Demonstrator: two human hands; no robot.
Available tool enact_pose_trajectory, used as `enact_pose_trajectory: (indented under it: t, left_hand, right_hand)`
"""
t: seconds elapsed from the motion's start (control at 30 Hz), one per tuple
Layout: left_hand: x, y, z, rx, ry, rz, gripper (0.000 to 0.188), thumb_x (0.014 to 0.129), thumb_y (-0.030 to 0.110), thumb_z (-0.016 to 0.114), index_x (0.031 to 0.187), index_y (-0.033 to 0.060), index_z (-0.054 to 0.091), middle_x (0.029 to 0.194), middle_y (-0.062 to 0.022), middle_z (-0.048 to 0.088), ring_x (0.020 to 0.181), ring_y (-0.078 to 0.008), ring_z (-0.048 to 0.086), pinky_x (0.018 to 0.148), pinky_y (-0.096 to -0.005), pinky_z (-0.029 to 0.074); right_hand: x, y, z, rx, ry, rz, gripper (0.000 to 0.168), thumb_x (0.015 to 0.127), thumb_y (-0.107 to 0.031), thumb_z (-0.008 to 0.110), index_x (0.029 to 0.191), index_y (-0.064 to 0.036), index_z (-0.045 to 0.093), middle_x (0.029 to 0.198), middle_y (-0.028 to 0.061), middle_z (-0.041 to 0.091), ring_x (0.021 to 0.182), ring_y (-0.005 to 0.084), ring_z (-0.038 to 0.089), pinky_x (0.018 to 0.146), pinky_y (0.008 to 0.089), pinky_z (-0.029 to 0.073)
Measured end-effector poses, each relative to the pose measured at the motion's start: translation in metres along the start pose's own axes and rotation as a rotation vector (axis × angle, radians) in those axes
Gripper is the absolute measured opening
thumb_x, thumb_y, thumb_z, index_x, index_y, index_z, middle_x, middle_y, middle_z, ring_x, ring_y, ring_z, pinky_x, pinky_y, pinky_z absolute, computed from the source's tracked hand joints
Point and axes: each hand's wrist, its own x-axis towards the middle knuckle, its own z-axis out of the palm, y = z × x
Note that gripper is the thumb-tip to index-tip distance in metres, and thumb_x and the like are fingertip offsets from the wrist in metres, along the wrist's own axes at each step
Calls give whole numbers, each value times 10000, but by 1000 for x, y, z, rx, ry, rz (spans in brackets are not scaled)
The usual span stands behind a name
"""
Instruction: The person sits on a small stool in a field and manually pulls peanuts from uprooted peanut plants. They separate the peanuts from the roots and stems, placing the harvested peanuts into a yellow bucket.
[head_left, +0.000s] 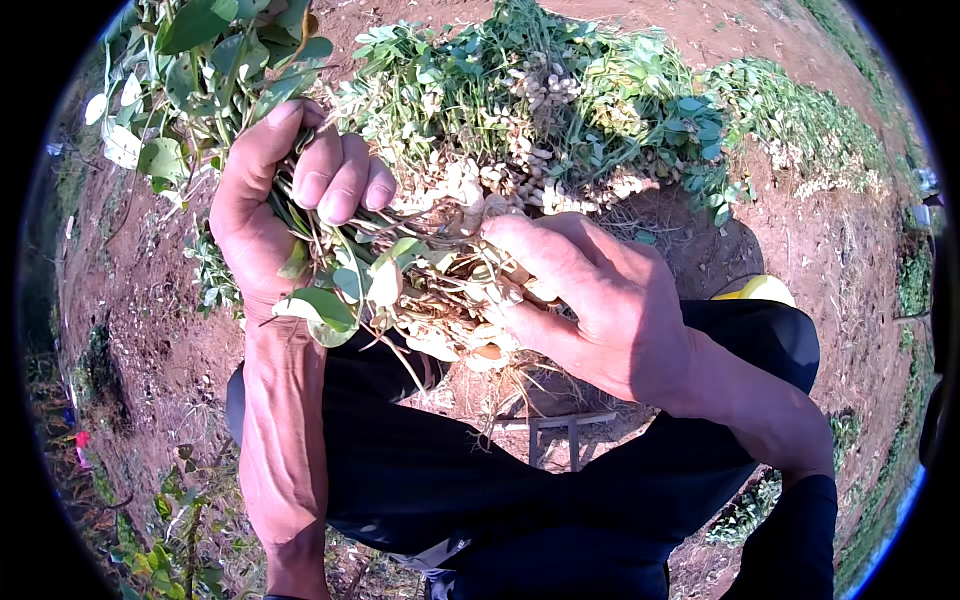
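My left hand (300, 195) is closed around the stems of a bunch of peanut plants, whose leafy tops (202, 67) stick out at the upper left. The root end of the bunch, with pale peanut pods (442, 322) and thin roots, points to the right over my lap. At that end my right hand (600, 300) has its thumb and fingers on the pods. Its fingertips are partly hidden among them, and they pinch at the cluster.
Beyond my hands lies a heap of pulled peanut plants (525, 112) with pods, and more plants (810, 135) lie farther right on reddish soil. A yellow object (757, 289) shows beside my knee at right. Between my legs is a small frame (555, 424).
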Motion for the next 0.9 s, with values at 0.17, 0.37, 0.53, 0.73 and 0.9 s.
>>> enact_pose_trajectory:
  t: [0.17, 0.37, 0.53, 0.73, 0.9]
  left_hand:
    - [3, -7, -2, -90, 91, -63, 252, 956, 175, 450, 725, 79, 485, 571, 15, 422, 533, -135, 451, 606, -344, 439]
    - [4, -11, -6, -140, 181, -112, 157, 918, 141, 511, 784, 61, 536, 564, 23, 422, 522, -137, 448, 596, -340, 436]
    - [3, -9, -8, -99, 141, -123, 163, 924, 146, 503, 781, 68, 521, 564, 29, 406, 513, -129, 431, 585, -332, 433]
    - [0, -7, -5, -59, 168, -126, 282, 945, 160, 486, 673, 116, 426, 525, 42, 337, 452, -100, 359, 524, -303, 387]
    - [-3, -16, 5, 34, 297, -146, 278, 969, 185, 482, 701, 127, 435, 496, 61, 311, 406, -82, 317, 463, -277, 339]
  right_hand:
    - [-5, 8, 0, 66, 57, 38, 424, 766, -12, 742, 1167, -29, 604, 934, 112, 666, 705, 165, 660, 608, 280, 529]
    - [-2, -3, -10, 504, 29, 319, 356, 755, -38, 756, 1079, 1, 615, 896, 100, 648, 666, 125, 601, 558, 255, 488]
    - [-7, 11, -1, 370, 111, 25, 338, 769, -72, 763, 1062, 13, 618, 843, 125, 642, 665, 180, 636, 551, 286, 500]
    - [-13, 2, 2, 465, 95, 178, 225, 822, -66, 708, 997, 1, 583, 802, 121, 633, 607, 202, 620, 525, 316, 471]
    - [-20, 5, -3, 432, 57, 232, 204, 854, -86, 674, 997, -6, 553, 767, 115, 617, 571, 213, 615, 498, 334, 455]
